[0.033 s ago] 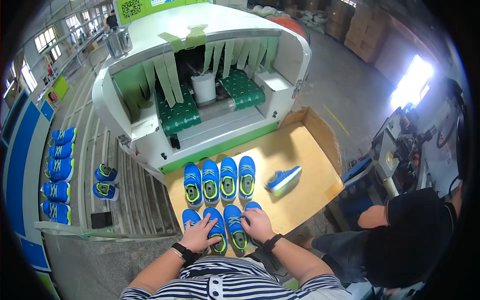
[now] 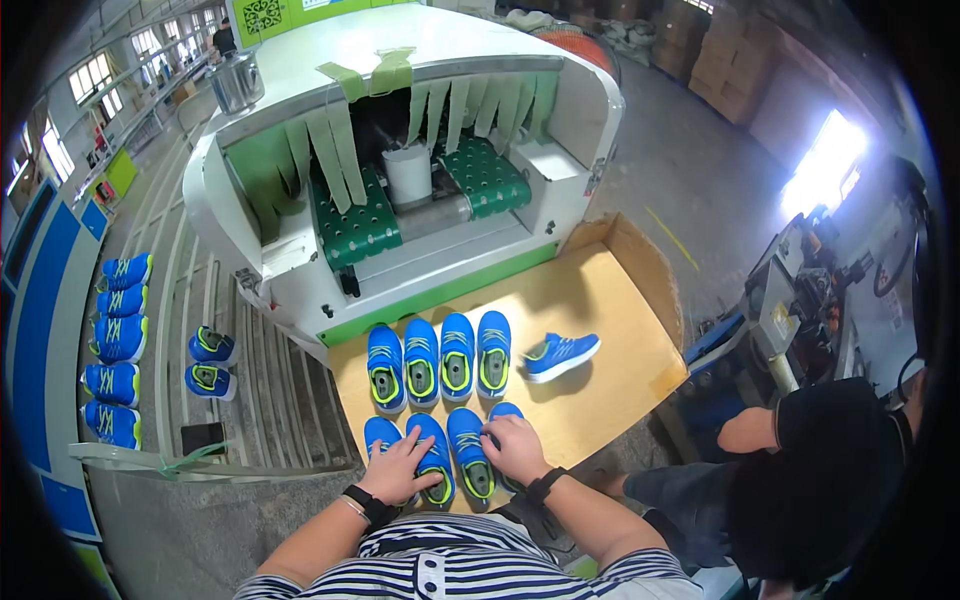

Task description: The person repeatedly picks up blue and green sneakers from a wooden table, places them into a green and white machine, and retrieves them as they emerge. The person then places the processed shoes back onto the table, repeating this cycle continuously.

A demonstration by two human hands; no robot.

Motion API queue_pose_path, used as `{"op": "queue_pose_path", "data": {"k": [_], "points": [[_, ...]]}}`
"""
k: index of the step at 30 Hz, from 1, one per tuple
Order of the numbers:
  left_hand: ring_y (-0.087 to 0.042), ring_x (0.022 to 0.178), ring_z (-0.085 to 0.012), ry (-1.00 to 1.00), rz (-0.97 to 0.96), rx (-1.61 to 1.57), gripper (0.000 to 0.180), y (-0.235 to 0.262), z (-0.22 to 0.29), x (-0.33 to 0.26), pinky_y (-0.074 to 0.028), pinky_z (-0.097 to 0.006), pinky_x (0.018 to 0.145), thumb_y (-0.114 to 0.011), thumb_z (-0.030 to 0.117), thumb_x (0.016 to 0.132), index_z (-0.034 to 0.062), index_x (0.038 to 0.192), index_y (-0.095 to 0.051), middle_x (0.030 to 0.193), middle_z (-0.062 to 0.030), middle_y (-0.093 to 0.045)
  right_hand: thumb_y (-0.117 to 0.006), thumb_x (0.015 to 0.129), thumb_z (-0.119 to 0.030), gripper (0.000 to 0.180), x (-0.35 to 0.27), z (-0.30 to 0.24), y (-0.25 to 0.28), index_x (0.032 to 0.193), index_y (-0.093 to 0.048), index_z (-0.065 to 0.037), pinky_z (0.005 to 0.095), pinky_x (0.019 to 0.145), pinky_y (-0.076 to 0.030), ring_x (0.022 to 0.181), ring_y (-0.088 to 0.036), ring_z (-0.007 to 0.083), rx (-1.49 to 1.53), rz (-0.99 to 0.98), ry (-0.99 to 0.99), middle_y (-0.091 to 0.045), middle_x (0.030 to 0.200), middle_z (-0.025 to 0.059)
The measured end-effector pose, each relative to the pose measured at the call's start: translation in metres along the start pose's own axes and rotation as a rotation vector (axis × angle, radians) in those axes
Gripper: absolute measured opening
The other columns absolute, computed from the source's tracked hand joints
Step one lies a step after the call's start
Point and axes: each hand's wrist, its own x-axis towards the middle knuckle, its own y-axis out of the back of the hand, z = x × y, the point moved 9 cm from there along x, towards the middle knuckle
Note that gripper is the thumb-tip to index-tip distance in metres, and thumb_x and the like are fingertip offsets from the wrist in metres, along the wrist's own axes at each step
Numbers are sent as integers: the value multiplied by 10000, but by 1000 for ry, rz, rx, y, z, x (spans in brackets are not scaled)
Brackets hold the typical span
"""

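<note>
Blue sneakers with lime trim stand in two rows on a tan board [image 2: 620, 320]. My left hand [image 2: 393, 472] lies with fingers spread over the two left sneakers of the near row, one of them a blue sneaker [image 2: 428, 430]. Curled over the row's right-end sneaker [image 2: 505, 410], my right hand [image 2: 517, 447] hides most of it. Between my hands is another sneaker [image 2: 466, 435]. The far row holds several more, including a sneaker [image 2: 457, 360]. Apart on the right, a single sneaker [image 2: 562, 357] shows its side and white sole, its toe pointing right.
Beyond the board stands a white machine [image 2: 400, 75] with green perforated belts [image 2: 485, 180] and hanging strips. A slatted rack [image 2: 290, 400] at left bears sneakers [image 2: 210, 380] and a dark flat object [image 2: 203, 438]. A person in black [image 2: 830, 470] is close at right.
The lone sneaker at right has turned and tipped, its toe now lower and less blurred. A thin green strand appears by the dark flat object on the rack. My hands have not moved.
</note>
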Motion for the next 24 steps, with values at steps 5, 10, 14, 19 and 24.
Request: {"op": "queue_pose_path", "data": {"k": [5, 10, 14, 19, 24], "points": [[-422, 1436, -364, -17, 22, -5, 827, -3, -2, 0, -240, -716, 1124, -571, 659, 930, 200, 1580, -346, 1648, -174, -292, -737, 854, -203, 260, 14, 24, 15, 1063, -694, -54, 438, 893, -503, 999, -634, 351, 235, -35, -273, -679, 1037, 171], [-426, 1434, -360, -20, 22, 5, 821, -5, -3, 1, -248, -714, 1120, -567, 664, 929, 210, 1578, -350, 1644, -179, -296, -909, 667, -205, 925, 64, 82, 82, 1455, -449, -54, 495, 1133, -356, 1355, -438, 362, -265, 191, -190, -528, 1387, 170], [-432, 1430, -356, -39, 16, 8, 821, -4, -2, 4, -252, -709, 1119, -560, 672, 929, 214, 1578, -350, 1644, -176, -297, -951, 574, -253, 1064, 76, 157, 67, 1474, -423, -46, 491, 1176, -323, 1390, -401, 390, -582, -180, -321, -495, 1424, 182], [-404, 1448, -355, -22, -4, 13, 801, -4, -9, 1, -248, -708, 1132, -541, 655, 943, 222, 1584, -337, 1658, -159, -272, -967, 528, -319, 1164, 51, 151, 58, 1498, -385, -43, 510, 1216, -279, 1449, -312, 425, -388, -7, -194, -431, 1477, 185], [-434, 1428, -354, -36, 25, 31, 810, -6, -5, 3, -242, -693, 1126, -557, 659, 935, 222, 1583, -345, 1647, -173, -294, -937, 646, -364, 1171, -16, 161, 75, 1559, -277, -46, 518, 1231, -252, 1490, -242, 463, -166, 34, -232, -274, 1603, 231]]}}
